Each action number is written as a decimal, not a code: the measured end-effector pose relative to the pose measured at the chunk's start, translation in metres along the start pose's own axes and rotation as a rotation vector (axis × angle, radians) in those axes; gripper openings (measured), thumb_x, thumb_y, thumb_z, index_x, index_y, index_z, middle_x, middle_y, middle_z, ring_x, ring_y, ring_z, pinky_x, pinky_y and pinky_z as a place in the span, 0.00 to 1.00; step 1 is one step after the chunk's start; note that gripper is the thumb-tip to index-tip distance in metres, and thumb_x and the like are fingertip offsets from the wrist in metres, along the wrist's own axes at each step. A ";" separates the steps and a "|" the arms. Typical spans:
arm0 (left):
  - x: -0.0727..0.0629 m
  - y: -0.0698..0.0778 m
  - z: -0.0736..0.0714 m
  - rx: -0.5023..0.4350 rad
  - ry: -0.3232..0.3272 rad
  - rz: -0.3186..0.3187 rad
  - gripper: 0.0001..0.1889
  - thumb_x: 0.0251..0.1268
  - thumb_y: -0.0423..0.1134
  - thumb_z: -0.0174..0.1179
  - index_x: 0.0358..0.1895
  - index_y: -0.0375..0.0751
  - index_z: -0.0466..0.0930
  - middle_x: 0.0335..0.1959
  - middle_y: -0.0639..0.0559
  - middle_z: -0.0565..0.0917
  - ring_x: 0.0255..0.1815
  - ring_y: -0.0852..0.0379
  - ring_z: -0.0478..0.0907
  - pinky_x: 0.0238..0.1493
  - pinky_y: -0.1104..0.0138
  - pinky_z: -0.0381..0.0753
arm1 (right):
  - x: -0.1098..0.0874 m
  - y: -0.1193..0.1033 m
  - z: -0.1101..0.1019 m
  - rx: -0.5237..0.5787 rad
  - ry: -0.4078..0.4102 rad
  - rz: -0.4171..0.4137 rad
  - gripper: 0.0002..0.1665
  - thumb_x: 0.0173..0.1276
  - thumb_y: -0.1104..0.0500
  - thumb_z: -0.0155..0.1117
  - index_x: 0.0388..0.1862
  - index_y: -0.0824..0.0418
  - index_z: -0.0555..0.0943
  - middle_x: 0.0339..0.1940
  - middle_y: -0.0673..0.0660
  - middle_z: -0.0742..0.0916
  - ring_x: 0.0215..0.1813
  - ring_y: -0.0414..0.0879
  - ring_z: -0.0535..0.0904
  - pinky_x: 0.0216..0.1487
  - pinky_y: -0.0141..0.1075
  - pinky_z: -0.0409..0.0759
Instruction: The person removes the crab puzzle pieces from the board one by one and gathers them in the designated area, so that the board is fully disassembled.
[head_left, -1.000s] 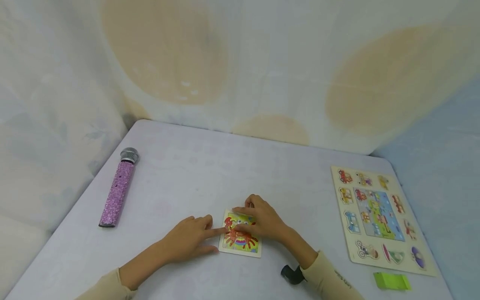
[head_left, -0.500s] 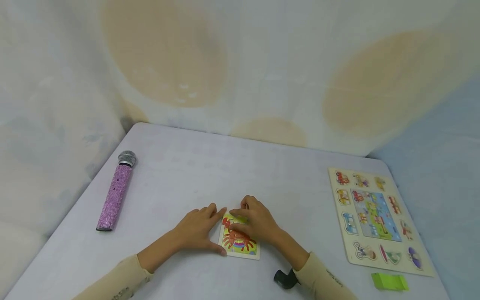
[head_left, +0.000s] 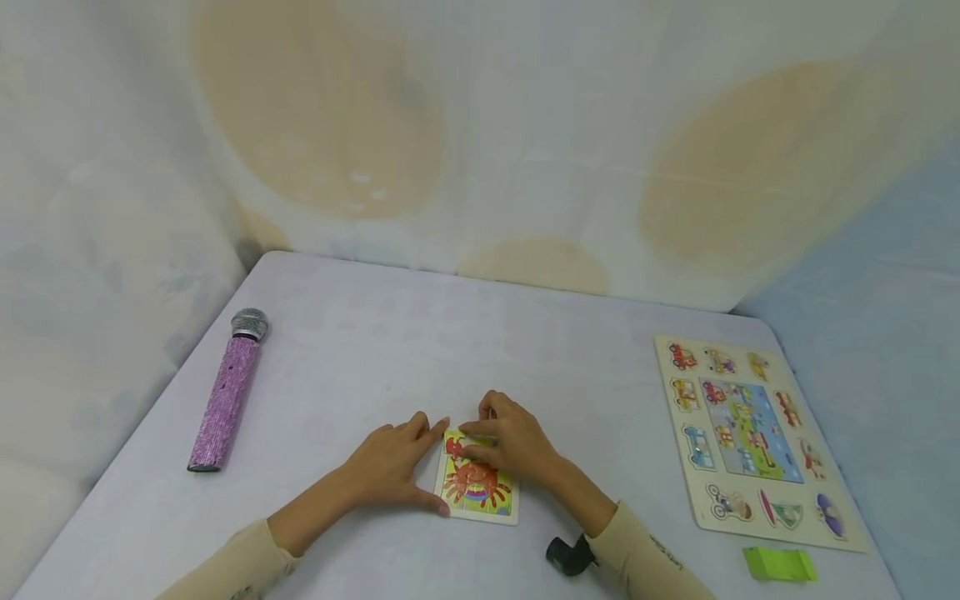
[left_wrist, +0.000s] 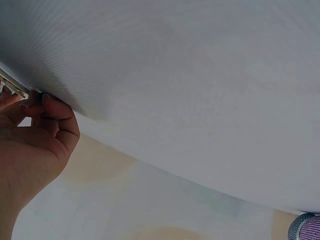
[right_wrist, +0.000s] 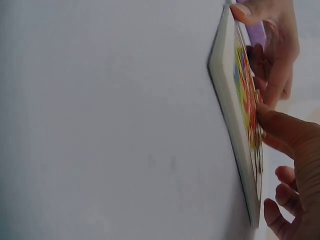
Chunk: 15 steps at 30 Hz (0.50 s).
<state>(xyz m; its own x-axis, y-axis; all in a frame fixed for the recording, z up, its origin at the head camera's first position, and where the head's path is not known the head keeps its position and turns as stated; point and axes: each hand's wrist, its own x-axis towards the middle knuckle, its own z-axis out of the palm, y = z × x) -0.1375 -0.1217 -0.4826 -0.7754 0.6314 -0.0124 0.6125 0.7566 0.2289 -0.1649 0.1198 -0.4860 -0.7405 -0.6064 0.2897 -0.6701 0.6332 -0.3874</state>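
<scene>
A small square jigsaw puzzle (head_left: 477, 493) with a red crab on yellow-green lies on the table in the head view. My left hand (head_left: 393, 464) holds its left edge, thumb at the lower corner and index finger at the upper one. From the right, my right hand (head_left: 517, 437) reaches over the upper part, thumb and index finger pinching a puzzle piece mostly hidden beneath them. In the right wrist view, thin pieces (right_wrist: 254, 145) stand slightly proud of the pale frame (right_wrist: 224, 85) near my right thumb. The left wrist view shows the left hand's other fingers curled.
A purple glittery microphone (head_left: 227, 400) lies at the left. To the right is a larger wooden puzzle board (head_left: 678, 425) with vehicle pieces. A bright green block (head_left: 780, 564) sits in front of that board, and a black curved object (head_left: 570, 556) is beside the right sleeve.
My left hand has gone from pointing its index finger onto the crab picture to spanning the puzzle's left edge. My right hand stays over the upper part with little movement.
</scene>
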 end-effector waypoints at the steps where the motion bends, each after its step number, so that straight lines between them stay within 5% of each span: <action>1: 0.000 0.000 0.000 -0.003 -0.001 -0.001 0.62 0.37 0.83 0.60 0.74 0.42 0.66 0.42 0.56 0.66 0.29 0.65 0.61 0.31 0.72 0.63 | 0.000 0.003 -0.002 0.006 0.002 0.005 0.22 0.56 0.44 0.77 0.46 0.53 0.90 0.35 0.48 0.72 0.37 0.38 0.65 0.35 0.26 0.67; 15: -0.001 -0.001 0.006 -0.038 0.009 -0.033 0.61 0.35 0.85 0.58 0.73 0.48 0.67 0.43 0.58 0.67 0.28 0.64 0.61 0.30 0.72 0.60 | 0.001 0.081 -0.063 -0.003 0.069 0.223 0.22 0.54 0.51 0.79 0.47 0.58 0.89 0.36 0.51 0.73 0.39 0.43 0.67 0.36 0.32 0.69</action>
<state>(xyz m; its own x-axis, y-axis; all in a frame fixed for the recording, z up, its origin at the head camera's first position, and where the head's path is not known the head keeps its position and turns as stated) -0.1362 -0.1219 -0.4891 -0.7966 0.6044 -0.0122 0.5802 0.7700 0.2654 -0.2237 0.2008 -0.4623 -0.8720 -0.4170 0.2564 -0.4895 0.7496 -0.4455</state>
